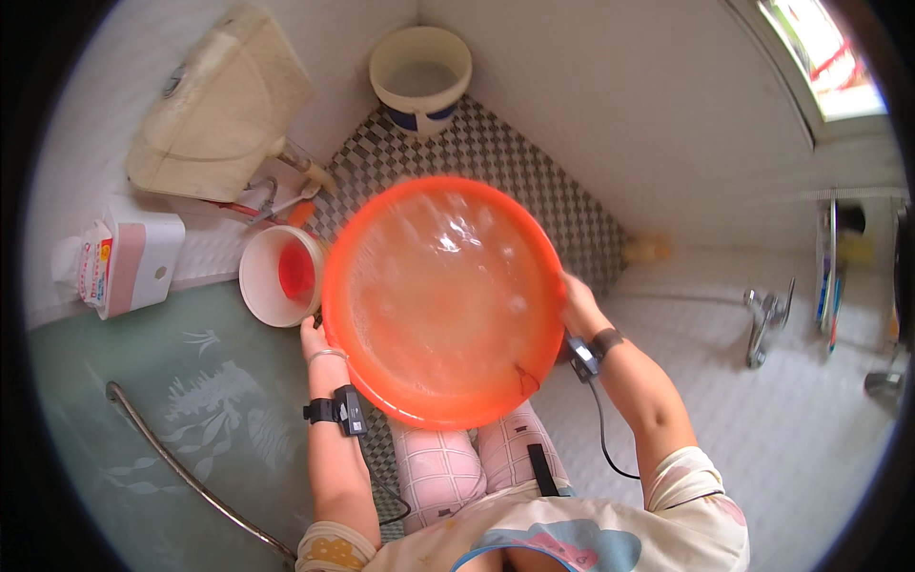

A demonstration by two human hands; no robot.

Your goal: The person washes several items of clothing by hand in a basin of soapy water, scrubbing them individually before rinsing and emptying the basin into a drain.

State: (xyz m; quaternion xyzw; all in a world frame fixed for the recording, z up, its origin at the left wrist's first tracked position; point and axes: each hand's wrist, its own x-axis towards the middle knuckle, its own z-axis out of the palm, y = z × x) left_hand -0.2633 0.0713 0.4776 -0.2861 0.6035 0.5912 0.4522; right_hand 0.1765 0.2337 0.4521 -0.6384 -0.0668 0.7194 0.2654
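Observation:
A large round orange plastic basin (447,422) is held up in front of me, with cloudy water (443,300) moving inside it. My left hand (315,342) grips its left rim, the fingers partly hidden by the basin. On the opposite side my right hand (577,304) holds the right rim. A thin dark curved item (527,379) shows at the water's lower right edge; what it is I cannot tell. Just left of the basin stands a white bucket (257,279) with a red object (295,270) inside.
A cream bucket with a blue band (420,114) stands in the far corner on checkered floor tiles (493,143). A toilet cistern (221,107) and a white-and-pink box (143,257) are at left, near a frosted glass panel with a metal handle (186,472). A wall faucet (765,318) is at right.

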